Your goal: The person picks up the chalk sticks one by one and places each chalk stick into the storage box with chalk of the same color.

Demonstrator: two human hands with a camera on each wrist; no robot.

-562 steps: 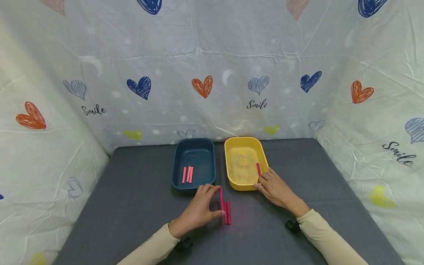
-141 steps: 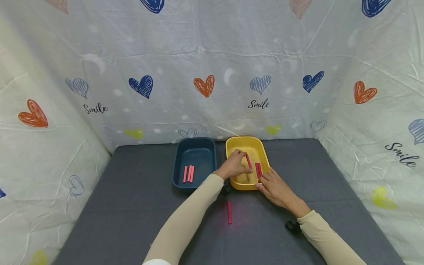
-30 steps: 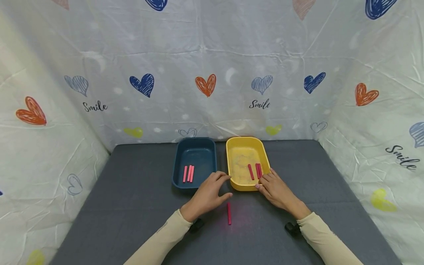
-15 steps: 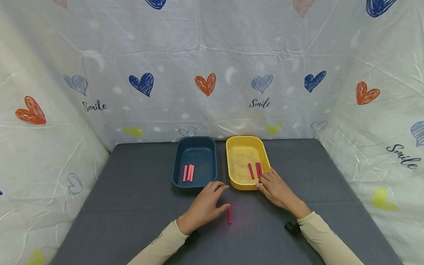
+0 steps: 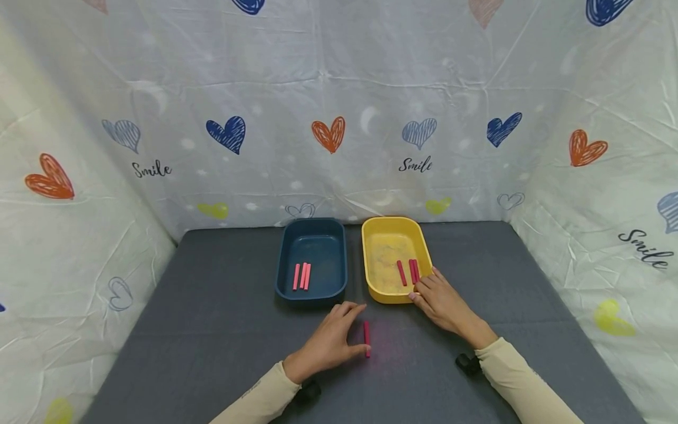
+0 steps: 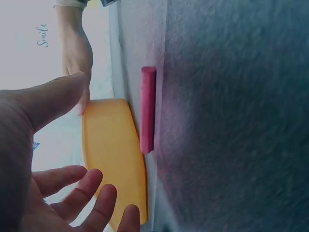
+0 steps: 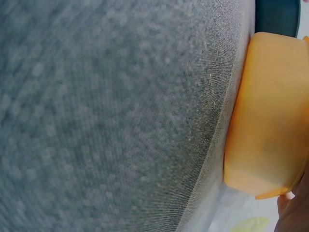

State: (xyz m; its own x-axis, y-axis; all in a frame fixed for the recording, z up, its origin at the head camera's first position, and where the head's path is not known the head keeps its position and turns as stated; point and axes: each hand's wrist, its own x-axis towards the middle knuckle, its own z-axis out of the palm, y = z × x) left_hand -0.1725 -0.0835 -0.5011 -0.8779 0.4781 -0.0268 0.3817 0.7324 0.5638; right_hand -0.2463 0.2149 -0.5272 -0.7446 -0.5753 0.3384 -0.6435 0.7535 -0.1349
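A dark pink stick (image 5: 366,338), flat-sided in the left wrist view and crayon-like, lies alone on the grey cloth. My left hand (image 5: 325,341) is beside it with thumb and fingers spread apart and holding nothing; in the head view the thumb tip overlaps the stick's near end. In the left wrist view a gap shows between the thumb and the stick (image 6: 147,110). My right hand (image 5: 447,303) grips the near right corner of the yellow tray (image 5: 381,298), thumb on the front rim. Inside that tray lie three dark pink sticks (image 5: 401,273), one apart from the other two.
A dark blue tray (image 5: 311,299) stands left of the yellow one with three light pink sticks (image 5: 301,277) in it. Behind the grey table (image 5: 222,294) hangs a white curtain (image 5: 275,176) printed with hearts, which also runs along both sides.
Three dark pink sticks left the cloth or the left hand for the yellow tray over the earlier frames. Lately my left hand moved back from the trays to the last stick. The right hand stayed.
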